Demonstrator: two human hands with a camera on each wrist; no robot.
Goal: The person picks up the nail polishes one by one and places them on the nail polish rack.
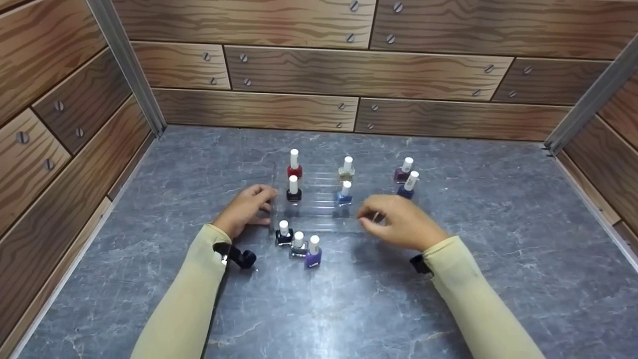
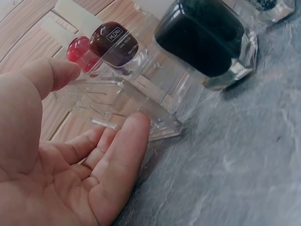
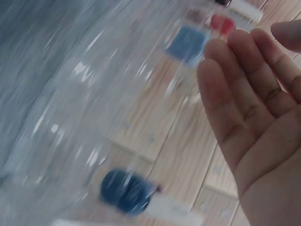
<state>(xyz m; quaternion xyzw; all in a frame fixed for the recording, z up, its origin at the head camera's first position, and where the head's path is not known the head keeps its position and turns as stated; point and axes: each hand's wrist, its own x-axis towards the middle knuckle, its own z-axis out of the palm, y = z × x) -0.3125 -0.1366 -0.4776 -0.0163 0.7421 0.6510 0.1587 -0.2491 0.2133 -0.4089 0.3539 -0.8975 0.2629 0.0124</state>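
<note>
Clear tiered rack [image 1: 321, 227] is being borne by grey marbled tabletop [image 1: 498, 224], three white-capped bottles [image 1: 299, 248] are being supported nearby

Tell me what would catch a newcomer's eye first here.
White-capped nail polish bottles would likely strike first: six stand in pairs on the clear rack, three on the gray marbled tabletop by its front left corner. Of those three, the purple bottle stands nearest the person. Next come two bare hands: the left hand at the rack's left end, the right hand near its front right.
</note>
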